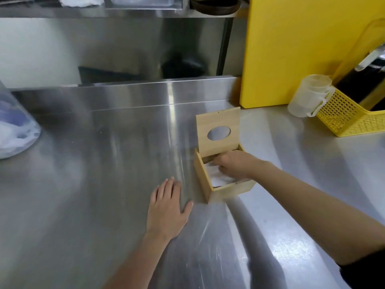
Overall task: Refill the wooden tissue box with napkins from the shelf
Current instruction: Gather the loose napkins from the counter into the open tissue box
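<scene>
The wooden tissue box [229, 189] stands on the steel counter [93, 163], right of centre. Its hinged lid [218, 122], with an oval hole, is raised upright at the back. White napkins [216, 177] lie inside the box. My right hand [233, 164] reaches into the box from the right, with its fingers curled down on the napkins. My left hand [166, 207] rests flat on the counter just left of the box, fingers spread, holding nothing.
A yellow board [302, 49] leans at the back right. A yellow perforated basket [345, 115] with a clear plastic jug [308, 97] hooked on it stands beside it. A clear plastic bag [14, 126] sits at the far left. A shelf [125, 9] runs overhead.
</scene>
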{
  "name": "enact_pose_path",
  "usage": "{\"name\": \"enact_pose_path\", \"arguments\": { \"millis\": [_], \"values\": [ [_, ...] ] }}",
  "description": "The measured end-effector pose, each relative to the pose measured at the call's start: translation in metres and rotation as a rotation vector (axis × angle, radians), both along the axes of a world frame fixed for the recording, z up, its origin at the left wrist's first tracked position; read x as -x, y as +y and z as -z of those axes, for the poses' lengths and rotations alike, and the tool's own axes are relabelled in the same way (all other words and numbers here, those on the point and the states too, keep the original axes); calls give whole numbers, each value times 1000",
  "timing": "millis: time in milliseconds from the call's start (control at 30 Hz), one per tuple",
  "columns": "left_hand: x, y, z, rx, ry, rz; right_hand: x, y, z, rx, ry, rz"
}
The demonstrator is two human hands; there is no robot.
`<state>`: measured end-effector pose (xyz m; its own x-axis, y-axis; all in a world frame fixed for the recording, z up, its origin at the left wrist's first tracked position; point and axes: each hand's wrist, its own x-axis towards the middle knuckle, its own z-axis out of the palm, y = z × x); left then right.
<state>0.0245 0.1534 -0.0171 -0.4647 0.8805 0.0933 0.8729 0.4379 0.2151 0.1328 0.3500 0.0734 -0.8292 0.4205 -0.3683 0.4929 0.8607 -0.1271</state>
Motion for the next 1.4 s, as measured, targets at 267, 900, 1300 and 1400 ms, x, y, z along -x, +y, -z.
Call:
{"name": "enact_pose_path", "arguments": {
  "millis": [267,900,1300,1400],
  "values": [
    [-1,1,-1,-12,39,1,-11,-3,0,-185,55,-181],
    [2,1,-1,50,-21,15,7,-8,-15,186,-292,18],
    [83,11,-132,-85,-587,-18,43,-19,-128,274,73,-38],
    [125,12,-199,-254,-596,-13,75,-23,-169,287,258,-60]
  ]
}}
